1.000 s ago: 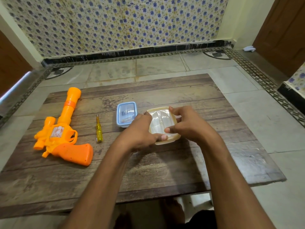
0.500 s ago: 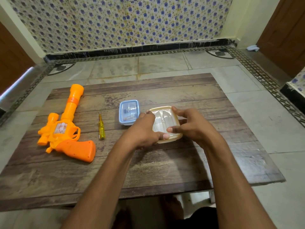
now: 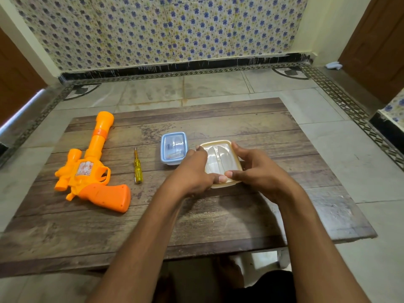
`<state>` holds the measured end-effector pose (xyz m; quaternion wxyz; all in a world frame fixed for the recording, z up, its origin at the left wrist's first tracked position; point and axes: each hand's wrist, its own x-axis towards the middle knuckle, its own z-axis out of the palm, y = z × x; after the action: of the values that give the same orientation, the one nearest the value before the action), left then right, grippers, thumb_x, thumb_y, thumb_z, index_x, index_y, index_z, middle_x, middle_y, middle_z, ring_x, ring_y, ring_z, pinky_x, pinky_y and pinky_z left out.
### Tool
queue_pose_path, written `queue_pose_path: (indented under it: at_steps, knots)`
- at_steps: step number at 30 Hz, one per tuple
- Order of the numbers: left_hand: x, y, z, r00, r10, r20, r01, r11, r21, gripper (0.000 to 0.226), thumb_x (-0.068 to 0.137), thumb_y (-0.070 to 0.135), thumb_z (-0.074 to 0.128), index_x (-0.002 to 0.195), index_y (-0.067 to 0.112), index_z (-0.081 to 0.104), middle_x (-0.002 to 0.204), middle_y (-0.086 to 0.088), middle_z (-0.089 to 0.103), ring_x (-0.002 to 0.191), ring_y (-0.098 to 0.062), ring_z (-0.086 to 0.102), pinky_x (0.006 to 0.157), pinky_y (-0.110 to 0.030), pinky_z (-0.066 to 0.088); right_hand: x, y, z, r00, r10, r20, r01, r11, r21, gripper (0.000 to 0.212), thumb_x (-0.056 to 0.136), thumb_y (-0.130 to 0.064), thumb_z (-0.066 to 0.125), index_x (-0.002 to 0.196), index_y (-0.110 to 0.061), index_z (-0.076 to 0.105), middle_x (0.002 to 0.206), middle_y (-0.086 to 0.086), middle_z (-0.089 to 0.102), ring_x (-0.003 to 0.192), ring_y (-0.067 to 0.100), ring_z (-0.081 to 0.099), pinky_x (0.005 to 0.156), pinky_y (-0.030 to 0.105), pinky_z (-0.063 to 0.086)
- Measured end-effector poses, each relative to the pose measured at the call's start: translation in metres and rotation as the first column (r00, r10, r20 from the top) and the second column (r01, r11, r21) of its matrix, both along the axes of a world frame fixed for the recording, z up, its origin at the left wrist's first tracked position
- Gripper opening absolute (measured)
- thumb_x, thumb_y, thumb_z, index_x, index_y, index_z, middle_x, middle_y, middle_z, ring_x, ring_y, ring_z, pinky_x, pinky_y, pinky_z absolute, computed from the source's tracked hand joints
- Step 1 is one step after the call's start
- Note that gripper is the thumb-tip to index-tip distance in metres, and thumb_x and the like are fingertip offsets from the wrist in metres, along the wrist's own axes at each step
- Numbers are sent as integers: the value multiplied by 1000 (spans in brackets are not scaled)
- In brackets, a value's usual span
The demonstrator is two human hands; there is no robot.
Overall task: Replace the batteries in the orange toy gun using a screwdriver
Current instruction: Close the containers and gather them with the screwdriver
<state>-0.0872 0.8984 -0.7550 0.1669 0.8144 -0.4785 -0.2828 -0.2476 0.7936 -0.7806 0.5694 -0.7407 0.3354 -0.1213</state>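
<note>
we grip the cream box [image 3: 220, 162] from both sides, left hand [image 3: 192, 173] and right hand [image 3: 255, 171] closed around its lid. the toy gun [image 3: 91, 169] lies far left on the table [image 3: 87, 226], the screwdriver [image 3: 137, 168] just beside it, near the blue box [image 3: 174, 147].

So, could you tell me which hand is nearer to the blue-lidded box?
Left. The left hand sits beside the blue-lidded box; the right hand is farther, across the cream box.

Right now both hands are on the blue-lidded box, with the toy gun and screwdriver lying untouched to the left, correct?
Not quite. In the head view both hands, left and right, grip the cream-lidded box; the blue-lidded box sits untouched beside it. The toy gun and screwdriver do lie untouched.
</note>
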Motion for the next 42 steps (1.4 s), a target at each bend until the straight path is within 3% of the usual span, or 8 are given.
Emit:
queue_pose_path:
  at_steps: [7,14,19,26,33,36,39,42]
  knots:
    - [-1,4,1,1000,16,15,-15,999,-49,88,81,49,83,150,13,42,140,-7,54,123,-24,55,100,-37,49,4,7,0,995,-96,-11,95,995,-39,90,75,-29,83,155,-25,41,144,-10,60,127,12,61,109,44,51]
    - [16,27,6,925,326,195,-236,896,-376,18,96,29,70,87,13,68,87,-7,70,82,-27,68,73,-42,56,17,9,-6,958,-288,4,284,941,-186,51,73,-38,82,121,-23,74,93,-5,80,84,9,76,84,43,63]
    - [63,45,2,736,548,397,-399,826,-399,17,94,5,57,110,0,62,115,-26,62,111,-46,57,84,-51,46,26,8,-7,915,-403,-27,382,886,-264,25,83,-36,81,102,-20,77,79,-2,74,76,15,72,70,38,61]
    - [84,48,-21,742,520,423,-485,852,-197,28,90,0,61,118,-2,59,125,-29,59,116,-49,57,88,-50,50,32,9,-2,898,-438,-43,403,858,-317,14,91,-25,73,93,-12,77,71,-2,67,71,14,64,66,33,53]
    - [77,53,-9,719,659,220,-575,742,-346,20,92,-2,53,110,-8,58,131,-33,52,116,-48,52,86,-44,40,33,13,8,878,-475,56,463,815,-348,15,97,-21,67,101,-10,77,78,-7,66,80,13,66,74,39,58]
    - [74,50,-2,753,648,-116,-625,649,-433,23,81,25,50,99,17,63,113,-20,65,113,-37,61,96,-47,51,38,18,12,853,-492,173,521,791,-319,15,98,-22,66,101,-12,76,80,-7,67,80,13,67,75,46,61]
    - [57,40,10,690,509,-515,-720,555,-417,19,81,18,53,94,27,62,75,-2,61,68,-18,61,63,-35,53,47,26,17,844,-470,258,535,775,-337,15,99,-23,65,105,-13,76,86,-5,69,82,9,65,75,36,58]
    - [35,30,17,648,352,-675,-715,585,-383,8,100,15,57,92,18,58,77,-3,54,58,-13,45,46,-24,36,59,35,19,852,-428,301,517,778,-358,14,100,-24,64,107,-16,73,96,-2,69,86,9,64,74,29,56]
